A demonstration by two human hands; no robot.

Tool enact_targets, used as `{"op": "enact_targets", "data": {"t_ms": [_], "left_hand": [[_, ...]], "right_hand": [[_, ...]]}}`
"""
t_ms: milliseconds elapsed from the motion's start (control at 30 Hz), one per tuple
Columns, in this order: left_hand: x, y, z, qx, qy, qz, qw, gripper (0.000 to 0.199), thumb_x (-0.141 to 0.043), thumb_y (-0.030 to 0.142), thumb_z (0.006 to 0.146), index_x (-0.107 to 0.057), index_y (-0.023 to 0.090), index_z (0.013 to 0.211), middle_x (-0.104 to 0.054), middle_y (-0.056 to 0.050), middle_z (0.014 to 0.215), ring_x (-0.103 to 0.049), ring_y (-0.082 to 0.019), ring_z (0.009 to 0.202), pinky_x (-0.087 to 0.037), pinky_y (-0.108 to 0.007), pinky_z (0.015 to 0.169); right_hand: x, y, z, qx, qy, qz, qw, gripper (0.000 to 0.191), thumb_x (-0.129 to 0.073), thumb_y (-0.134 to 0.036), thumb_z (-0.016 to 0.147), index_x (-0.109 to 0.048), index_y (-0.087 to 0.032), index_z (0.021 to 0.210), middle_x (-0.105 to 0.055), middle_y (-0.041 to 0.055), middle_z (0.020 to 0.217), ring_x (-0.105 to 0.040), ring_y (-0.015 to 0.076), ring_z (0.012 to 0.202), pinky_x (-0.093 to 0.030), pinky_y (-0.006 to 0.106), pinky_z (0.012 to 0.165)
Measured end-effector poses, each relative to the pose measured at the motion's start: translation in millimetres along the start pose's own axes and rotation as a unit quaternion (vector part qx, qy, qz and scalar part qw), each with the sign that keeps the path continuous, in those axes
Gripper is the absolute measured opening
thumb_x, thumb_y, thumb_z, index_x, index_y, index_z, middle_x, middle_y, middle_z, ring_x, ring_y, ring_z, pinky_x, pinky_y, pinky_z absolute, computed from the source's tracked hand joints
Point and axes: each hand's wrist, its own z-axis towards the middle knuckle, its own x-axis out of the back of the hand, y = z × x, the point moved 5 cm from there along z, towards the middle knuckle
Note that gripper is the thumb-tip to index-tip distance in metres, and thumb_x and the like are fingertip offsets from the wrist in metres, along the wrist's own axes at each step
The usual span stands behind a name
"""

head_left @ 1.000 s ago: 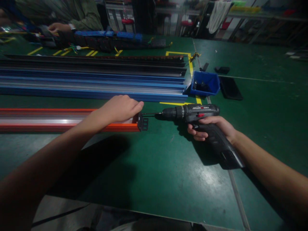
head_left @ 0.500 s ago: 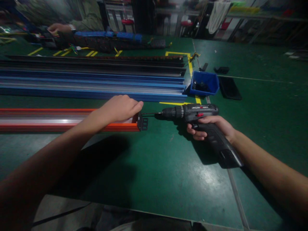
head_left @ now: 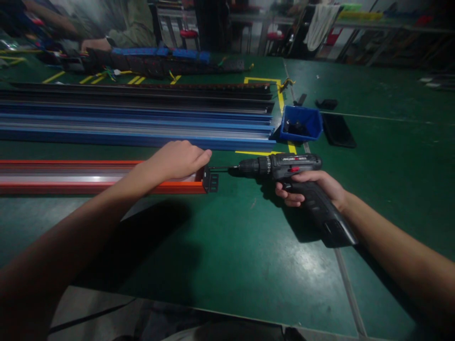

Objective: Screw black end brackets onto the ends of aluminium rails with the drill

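Observation:
My right hand (head_left: 309,189) is wrapped round the handle of a black cordless drill (head_left: 295,163), which lies level and points left. Its long thin bit (head_left: 222,167) reaches the black end bracket (head_left: 210,181) at the right end of an orange metal channel (head_left: 88,189). Over that same end, my left hand (head_left: 181,161) is closed on the channel, thumb near the bracket's top corner. The left fingertips are hidden inside the channel. Whether a screw sits at the bit's tip is too small to tell.
Behind lie several blue channels (head_left: 213,142) and black channels (head_left: 231,102). A blue bin (head_left: 302,124) with small dark parts stands right of them, beside a flat black object (head_left: 338,130). Across the green table (head_left: 227,265), another person's hand (head_left: 95,45) is near a dark wired assembly (head_left: 142,64).
My hands, the drill and the orange channel look almost still. The other person's hand across the table has shifted slightly to the right.

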Motion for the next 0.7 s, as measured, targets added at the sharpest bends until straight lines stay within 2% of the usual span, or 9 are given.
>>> {"op": "enact_targets", "data": {"t_ms": [200, 533, 700], "left_hand": [[2.0, 2.8, -1.0, -0.012, -0.008, 0.033, 0.999, 0.060, -0.018, 0.037, 0.106, -0.072, 0.015, 0.122, -0.077, -0.017, 0.086, -0.073, -0.035, 0.080, -0.044, -0.038, 0.062], [-0.3, 1.8, -0.8, -0.005, -0.001, 0.024, 1.000, 0.057, -0.023, 0.038, 0.105, -0.074, 0.016, 0.119, -0.078, -0.017, 0.090, -0.073, -0.034, 0.083, -0.047, -0.038, 0.068], [-2.8, 1.4, -0.7, -0.017, 0.004, 0.036, 0.999, 0.057, -0.023, 0.037, 0.106, -0.073, 0.016, 0.121, -0.078, -0.016, 0.090, -0.073, -0.034, 0.083, -0.046, -0.037, 0.066]], "right_hand": [[0.9, 0.1, 0.3, 0.000, -0.004, 0.002, 1.000, 0.024, -0.067, -0.021, 0.087, -0.068, -0.005, 0.105, -0.068, 0.0118, 0.090, -0.051, 0.0102, 0.061, -0.054, 0.025, 0.060], [-0.1, 0.2, 1.3, 0.002, -0.005, -0.008, 1.000, 0.026, -0.070, -0.022, 0.086, -0.070, -0.004, 0.104, -0.069, 0.0118, 0.090, -0.052, 0.0093, 0.061, -0.053, 0.024, 0.061], [-0.8, -0.2, 0.9, 0.005, -0.002, -0.011, 1.000, 0.025, -0.069, -0.022, 0.086, -0.069, -0.004, 0.103, -0.068, 0.0116, 0.089, -0.051, 0.0090, 0.060, -0.053, 0.023, 0.060]]}}
